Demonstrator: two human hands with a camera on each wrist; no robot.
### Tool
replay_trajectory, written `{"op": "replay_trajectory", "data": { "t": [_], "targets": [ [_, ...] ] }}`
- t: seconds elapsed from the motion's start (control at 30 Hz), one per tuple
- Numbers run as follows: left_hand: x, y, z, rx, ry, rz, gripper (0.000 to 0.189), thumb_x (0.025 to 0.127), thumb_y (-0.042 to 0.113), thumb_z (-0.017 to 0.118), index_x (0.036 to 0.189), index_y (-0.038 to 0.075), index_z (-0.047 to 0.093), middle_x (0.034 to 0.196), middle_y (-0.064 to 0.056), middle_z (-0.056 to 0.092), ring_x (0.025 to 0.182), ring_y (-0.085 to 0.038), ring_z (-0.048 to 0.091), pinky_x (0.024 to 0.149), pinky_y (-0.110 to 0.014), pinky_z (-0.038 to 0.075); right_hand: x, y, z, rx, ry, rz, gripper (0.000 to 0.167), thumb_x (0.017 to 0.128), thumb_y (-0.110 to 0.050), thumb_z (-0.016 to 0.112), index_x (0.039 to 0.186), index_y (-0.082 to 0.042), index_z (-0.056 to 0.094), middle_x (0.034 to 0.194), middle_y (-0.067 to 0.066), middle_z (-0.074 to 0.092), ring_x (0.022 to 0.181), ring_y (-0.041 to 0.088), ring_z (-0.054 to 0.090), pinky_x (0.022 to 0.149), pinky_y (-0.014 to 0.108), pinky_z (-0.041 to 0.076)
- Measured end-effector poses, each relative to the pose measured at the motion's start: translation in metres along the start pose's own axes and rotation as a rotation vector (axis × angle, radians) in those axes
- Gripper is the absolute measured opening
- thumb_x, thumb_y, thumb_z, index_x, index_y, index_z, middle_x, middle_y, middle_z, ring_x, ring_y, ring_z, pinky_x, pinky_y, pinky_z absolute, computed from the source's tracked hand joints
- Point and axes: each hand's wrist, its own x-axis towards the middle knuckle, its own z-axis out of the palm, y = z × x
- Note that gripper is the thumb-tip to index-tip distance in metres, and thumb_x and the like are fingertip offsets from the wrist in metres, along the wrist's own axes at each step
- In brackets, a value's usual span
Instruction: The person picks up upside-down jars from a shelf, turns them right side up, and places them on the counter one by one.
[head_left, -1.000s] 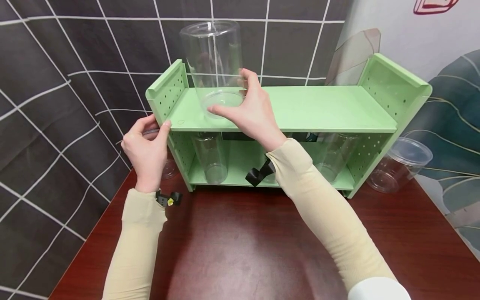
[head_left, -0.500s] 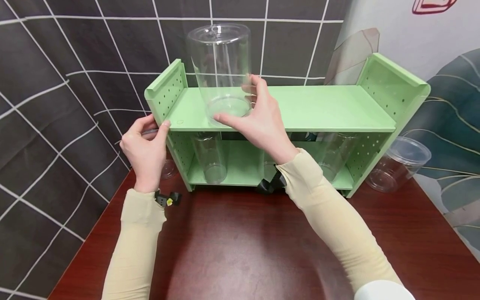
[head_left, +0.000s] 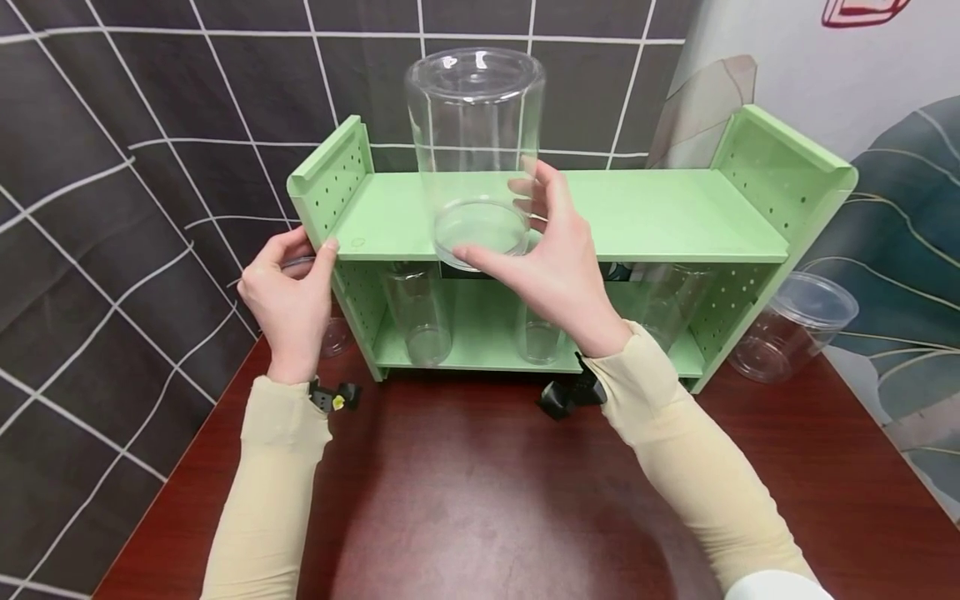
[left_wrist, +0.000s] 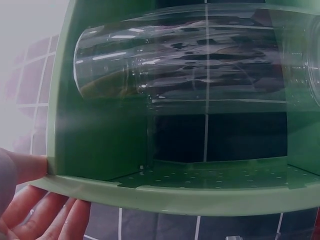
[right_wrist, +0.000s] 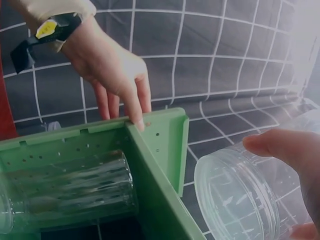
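My right hand (head_left: pixel 558 267) grips a large clear plastic jar (head_left: pixel 476 125) low on its right side, thumb in front and fingers around the far side. The jar is held upright over the front edge of the green shelf's upper board (head_left: pixel 660 208). In the right wrist view, its lower end is a whitish, ridged round cap (right_wrist: pixel 232 195). At the left, my left hand (head_left: pixel 288 308) pinches the shelf's side panel (head_left: pixel 337 187), thumb on the front edge and fingers outside. The left wrist view shows these fingers (left_wrist: pixel 47 212) against the panel.
On the lower board stand slimmer clear jars, one at left (head_left: pixel 417 321), one mid-shelf (head_left: pixel 540 337), another at right (head_left: pixel 678 292). A wide clear jar (head_left: pixel 795 321) is right of the shelf on the reddish-brown table (head_left: pixel 465 483). A tiled-pattern wall (head_left: pixel 90 275) borders the left.
My right hand has carried the large jar to the right and closer to me, so its base now overlaps the upper board's front edge. My left hand has stayed on the panel.
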Motion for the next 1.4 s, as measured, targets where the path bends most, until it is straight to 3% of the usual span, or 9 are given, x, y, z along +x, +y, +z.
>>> {"op": "replay_trajectory", "data": {
  "t": [0.13, 0.37, 0.7, 1.03, 1.27, 1.4],
  "targets": [
    [-0.001, 0.003, 0.000, -0.001, 0.001, 0.008, 0.025, 0.087, 0.009, 0.081, 0.110, 0.001, 0.078, 0.097, -0.015, 0.076, 0.070, 0.007, 0.065, 0.074, -0.016, 0.057, -0.009, -0.011, -0.007, 0.026, 0.018, -0.024, 0.096, 0.072, -0.027, 0.094, 0.151, -0.015, 0.040, 0.137, 0.000, 0.056, 0.123, 0.011, 0.053, 0.103, 0.026, 0.044],
    [0.003, -0.009, 0.002, 0.008, 0.005, 0.009, 0.025, 0.087, 0.011, 0.082, 0.110, 0.002, 0.078, 0.097, -0.014, 0.076, 0.070, 0.009, 0.064, 0.074, -0.016, 0.057, -0.025, -0.027, -0.016, 0.029, 0.014, -0.035, 0.089, 0.075, -0.017, 0.091, 0.148, -0.007, 0.041, 0.136, 0.006, 0.058, 0.125, 0.015, 0.055, 0.105, 0.029, 0.045],
    [0.004, -0.012, 0.002, 0.017, -0.005, 0.016, 0.025, 0.087, 0.013, 0.082, 0.110, 0.003, 0.078, 0.098, -0.013, 0.076, 0.070, 0.009, 0.064, 0.073, -0.015, 0.056, -0.041, -0.024, -0.019, 0.039, 0.012, -0.080, 0.088, 0.074, -0.011, 0.092, 0.146, -0.004, 0.043, 0.134, 0.009, 0.059, 0.123, 0.021, 0.057, 0.104, 0.033, 0.047],
    [0.000, -0.001, -0.001, 0.019, -0.005, 0.021, 0.024, 0.088, 0.010, 0.081, 0.110, 0.001, 0.078, 0.097, -0.014, 0.076, 0.071, 0.004, 0.066, 0.073, -0.015, 0.056, -0.053, -0.024, -0.022, 0.010, 0.008, -0.107, 0.091, 0.072, -0.009, 0.093, 0.148, -0.004, 0.042, 0.133, 0.010, 0.061, 0.119, 0.020, 0.061, 0.104, 0.033, 0.047],
    [0.003, -0.005, 0.000, 0.018, -0.007, 0.018, 0.024, 0.088, 0.010, 0.081, 0.111, 0.002, 0.078, 0.098, -0.014, 0.076, 0.071, 0.007, 0.065, 0.073, -0.015, 0.056, -0.060, -0.020, -0.023, -0.004, 0.004, -0.135, 0.094, 0.070, -0.008, 0.094, 0.147, -0.001, 0.042, 0.132, 0.015, 0.061, 0.118, 0.020, 0.062, 0.104, 0.032, 0.047],
    [0.003, -0.009, 0.001, 0.017, -0.009, 0.014, 0.025, 0.088, 0.011, 0.081, 0.111, 0.003, 0.078, 0.098, -0.013, 0.076, 0.071, 0.010, 0.064, 0.073, -0.016, 0.056, -0.065, -0.018, -0.024, -0.004, -0.005, -0.142, 0.076, 0.069, -0.006, 0.094, 0.130, 0.002, 0.050, 0.140, 0.014, 0.056, 0.123, 0.021, 0.060, 0.105, 0.035, 0.047]
  ]
}}
